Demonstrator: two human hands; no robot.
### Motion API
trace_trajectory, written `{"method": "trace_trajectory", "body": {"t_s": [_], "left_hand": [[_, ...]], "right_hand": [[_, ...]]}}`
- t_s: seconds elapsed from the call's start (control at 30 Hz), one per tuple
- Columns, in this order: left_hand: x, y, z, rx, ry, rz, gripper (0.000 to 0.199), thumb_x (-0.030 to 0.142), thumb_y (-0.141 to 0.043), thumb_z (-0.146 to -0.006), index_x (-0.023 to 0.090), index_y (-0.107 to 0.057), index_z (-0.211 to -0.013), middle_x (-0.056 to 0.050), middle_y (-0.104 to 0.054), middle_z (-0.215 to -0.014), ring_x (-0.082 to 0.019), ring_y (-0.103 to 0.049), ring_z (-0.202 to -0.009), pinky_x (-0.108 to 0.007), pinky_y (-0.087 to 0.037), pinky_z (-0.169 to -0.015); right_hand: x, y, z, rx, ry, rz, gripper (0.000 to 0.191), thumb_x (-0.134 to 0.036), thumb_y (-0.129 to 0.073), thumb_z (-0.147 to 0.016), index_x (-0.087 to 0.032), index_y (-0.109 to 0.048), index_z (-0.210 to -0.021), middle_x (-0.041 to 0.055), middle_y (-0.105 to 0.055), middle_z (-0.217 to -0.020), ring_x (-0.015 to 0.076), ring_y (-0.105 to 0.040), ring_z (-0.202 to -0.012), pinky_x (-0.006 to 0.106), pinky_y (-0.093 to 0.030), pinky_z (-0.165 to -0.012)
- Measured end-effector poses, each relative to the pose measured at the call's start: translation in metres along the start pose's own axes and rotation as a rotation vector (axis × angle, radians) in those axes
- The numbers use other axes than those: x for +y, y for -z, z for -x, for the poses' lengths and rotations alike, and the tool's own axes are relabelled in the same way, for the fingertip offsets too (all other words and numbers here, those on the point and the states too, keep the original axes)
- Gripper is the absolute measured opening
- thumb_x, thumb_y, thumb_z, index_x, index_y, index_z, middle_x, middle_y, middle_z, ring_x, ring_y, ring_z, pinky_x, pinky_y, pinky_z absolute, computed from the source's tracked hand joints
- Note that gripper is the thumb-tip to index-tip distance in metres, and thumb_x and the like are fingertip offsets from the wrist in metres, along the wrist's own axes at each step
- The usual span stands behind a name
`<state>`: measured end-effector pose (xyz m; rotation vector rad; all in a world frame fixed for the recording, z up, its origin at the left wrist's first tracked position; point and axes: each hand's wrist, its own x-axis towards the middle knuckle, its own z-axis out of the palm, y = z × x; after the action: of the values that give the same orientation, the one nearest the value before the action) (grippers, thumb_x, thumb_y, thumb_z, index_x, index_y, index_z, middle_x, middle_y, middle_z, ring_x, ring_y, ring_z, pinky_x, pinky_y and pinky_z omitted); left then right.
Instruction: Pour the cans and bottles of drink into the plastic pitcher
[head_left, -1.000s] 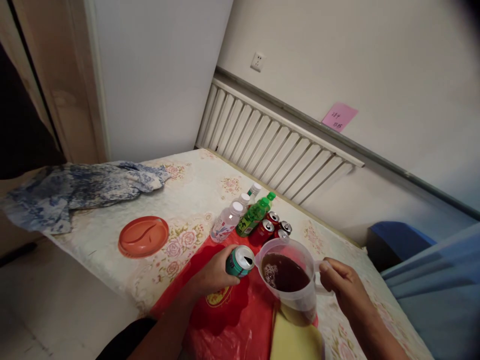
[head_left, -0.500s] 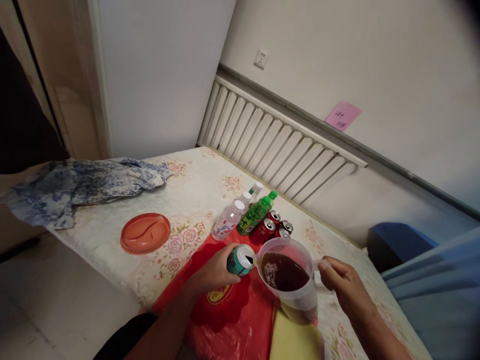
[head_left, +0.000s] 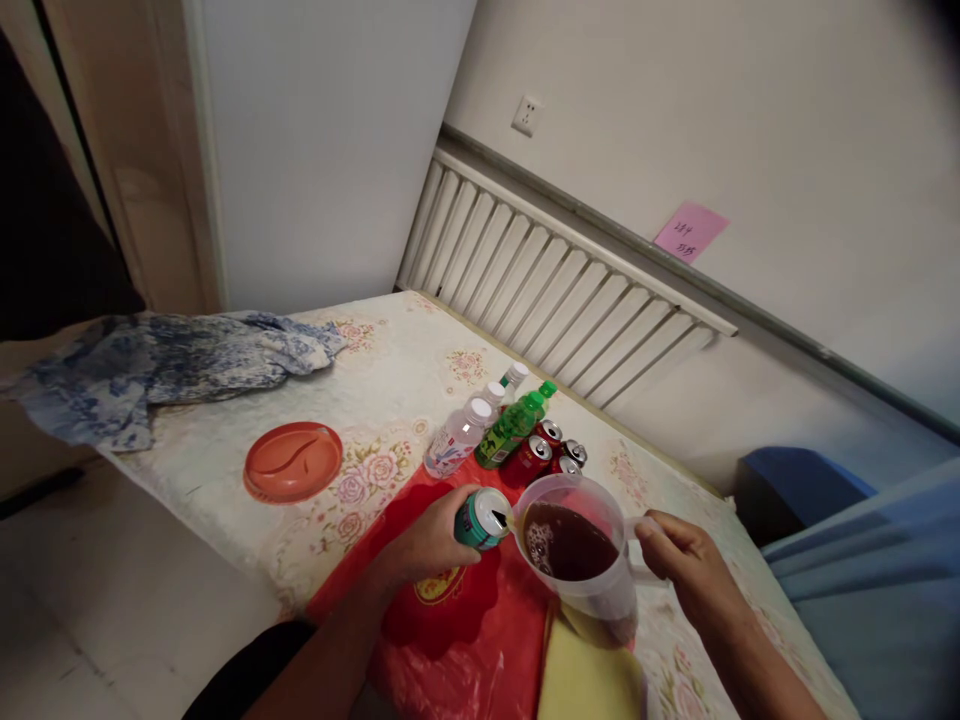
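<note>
A teal can (head_left: 480, 520) lies tilted in my left hand (head_left: 430, 540), its opening at the left rim of a clear plastic pitcher (head_left: 619, 600). Pale liquid shows between the can's mouth and the pitcher. Dark brown liquid (head_left: 574, 543) with some bubbles on its left side fills part of the pitcher. My right hand (head_left: 686, 560) is wrapped round the pitcher's handle. Beneath the can is a red plastic sheet (head_left: 480, 650) with a yellow print, and a yellow cloth (head_left: 589, 675) lies below the pitcher.
Behind the pitcher stand several red cans (head_left: 531, 458), green-capped bottles (head_left: 510, 430) and white-capped bottles (head_left: 457, 437). An orange dish (head_left: 292, 462) and a blue-white cloth (head_left: 217, 360) lie on the flowered tablecloth (head_left: 405, 335) at left. A radiator (head_left: 547, 270) runs along the wall.
The view has shifted very slightly. Both hands keep their grip, and the can and pitcher stay in nearly the same place.
</note>
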<state>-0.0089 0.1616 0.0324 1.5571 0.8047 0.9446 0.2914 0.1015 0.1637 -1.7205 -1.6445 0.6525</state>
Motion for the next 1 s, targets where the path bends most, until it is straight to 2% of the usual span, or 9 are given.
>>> {"method": "trace_trajectory", "body": {"t_s": [0.23, 1.0], "left_hand": [[-0.001, 0.000, 0.001, -0.009, -0.012, 0.003, 0.068, 0.009, -0.066, -0.057, 0.026, -0.054, -0.122, 0.000, -0.065, -0.120, -0.022, -0.060, -0.111, -0.031, -0.046, -0.096], [-0.002, 0.001, 0.000, -0.018, -0.012, -0.036, 0.068, 0.010, -0.066, -0.057, 0.027, -0.055, -0.122, 0.000, -0.065, -0.122, -0.023, -0.059, -0.112, -0.031, -0.046, -0.098]], "right_hand": [[0.004, 0.001, -0.001, -0.014, -0.005, 0.013, 0.050, -0.060, -0.058, -0.081, -0.023, -0.036, -0.055, -0.0062, -0.027, -0.055, 0.0107, -0.024, -0.055, 0.026, -0.020, -0.052], [-0.007, -0.002, 0.001, 0.023, 0.004, 0.014, 0.053, -0.063, -0.060, -0.079, -0.022, -0.035, -0.054, -0.0062, -0.027, -0.055, 0.0103, -0.023, -0.055, 0.026, -0.019, -0.052]]}}
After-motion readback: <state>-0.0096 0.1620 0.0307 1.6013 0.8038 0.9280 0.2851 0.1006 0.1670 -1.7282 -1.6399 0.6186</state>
